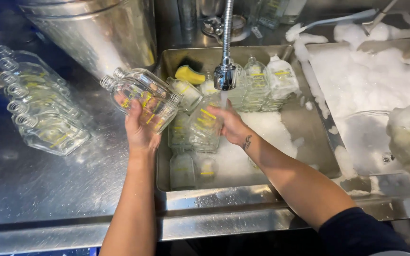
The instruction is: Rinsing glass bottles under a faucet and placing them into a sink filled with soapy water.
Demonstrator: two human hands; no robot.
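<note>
Glass bottles (143, 102), clear and empty, sit gripped in the raised left hand (140, 132). The right hand (228, 124) clasps another bottle (204, 125) under the faucet (225, 71). At twelve o'clock the soapy sink (243, 189) holds more bottles.

Clear bottles (143, 99), yellow markings; yellow sponge (190, 74)

**Bare forearms, one dark sleeve**

Both arms are bare from the wrist up. The left hand (141, 135) wears no ring, watch or glove. The right hand (231, 124) is likewise ungloved, with a small dark tattoo at the wrist. A dark navy sleeve covers the right upper arm near the elbow.
</note>
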